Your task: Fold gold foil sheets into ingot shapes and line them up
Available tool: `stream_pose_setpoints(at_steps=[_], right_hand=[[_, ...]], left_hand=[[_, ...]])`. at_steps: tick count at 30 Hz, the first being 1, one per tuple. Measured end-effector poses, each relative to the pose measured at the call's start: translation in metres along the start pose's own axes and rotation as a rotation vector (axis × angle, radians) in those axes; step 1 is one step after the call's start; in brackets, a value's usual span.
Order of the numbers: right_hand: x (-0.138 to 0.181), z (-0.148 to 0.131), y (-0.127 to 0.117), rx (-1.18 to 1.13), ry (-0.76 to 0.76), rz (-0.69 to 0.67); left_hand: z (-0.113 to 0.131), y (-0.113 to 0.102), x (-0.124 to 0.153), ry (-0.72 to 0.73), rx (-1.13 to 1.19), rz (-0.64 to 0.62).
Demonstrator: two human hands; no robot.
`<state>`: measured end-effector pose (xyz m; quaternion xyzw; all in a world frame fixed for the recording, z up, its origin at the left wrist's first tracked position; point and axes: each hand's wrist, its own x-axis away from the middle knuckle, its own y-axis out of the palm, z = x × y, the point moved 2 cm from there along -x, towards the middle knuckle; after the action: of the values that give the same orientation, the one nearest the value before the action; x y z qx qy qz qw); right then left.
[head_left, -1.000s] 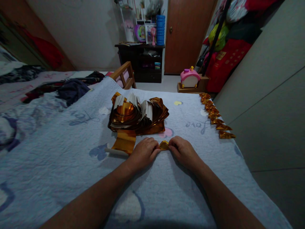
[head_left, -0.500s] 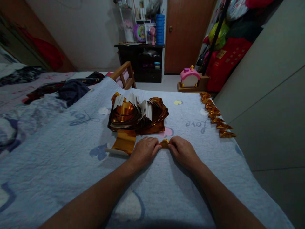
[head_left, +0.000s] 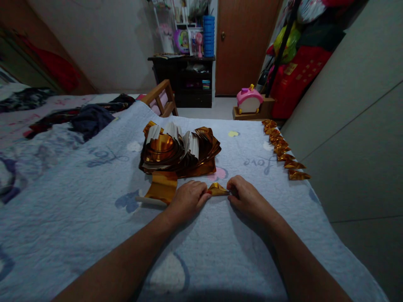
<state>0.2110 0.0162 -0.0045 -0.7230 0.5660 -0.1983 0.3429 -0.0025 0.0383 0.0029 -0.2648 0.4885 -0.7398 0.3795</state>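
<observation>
On the quilt point(head_left: 220, 251), before the gold paper stack point(head_left: 179, 151): pinching folded gold piece point(head_left: 217, 189) between left hand point(head_left: 189, 197) and right hand point(head_left: 247, 197), fingers closed on its ends; likely creasing, next needing even pressing.

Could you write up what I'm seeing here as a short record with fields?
Surface: blue quilt
Left hand: pinching one end of the small gold paper
Right hand: pinching its other end
Behind the hands: heap of gold sheets
Right edge of quilt: row of folded gold pieces
Beside left hand: loose gold sheet
</observation>
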Motion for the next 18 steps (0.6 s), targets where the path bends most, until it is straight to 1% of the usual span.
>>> stream_pose_setpoints(at_steps=[4,8,12,18], right_hand=[[0.0,-0.003,-0.002,0.038,-0.017,-0.037],[-0.003,-0.006,0.0,0.081,0.015,-0.084],[-0.005,-0.01,0.001,0.108,0.033,-0.096],[-0.006,-0.01,0.002,0.171,0.036,-0.093]], left_hand=[[-0.002,0.001,0.002,0.043,0.013,0.021],[-0.002,0.0,0.003,0.049,0.029,0.031],[0.0,-0.002,0.003,0.067,0.083,0.062],[-0.002,0.002,0.001,0.178,0.134,0.132]])
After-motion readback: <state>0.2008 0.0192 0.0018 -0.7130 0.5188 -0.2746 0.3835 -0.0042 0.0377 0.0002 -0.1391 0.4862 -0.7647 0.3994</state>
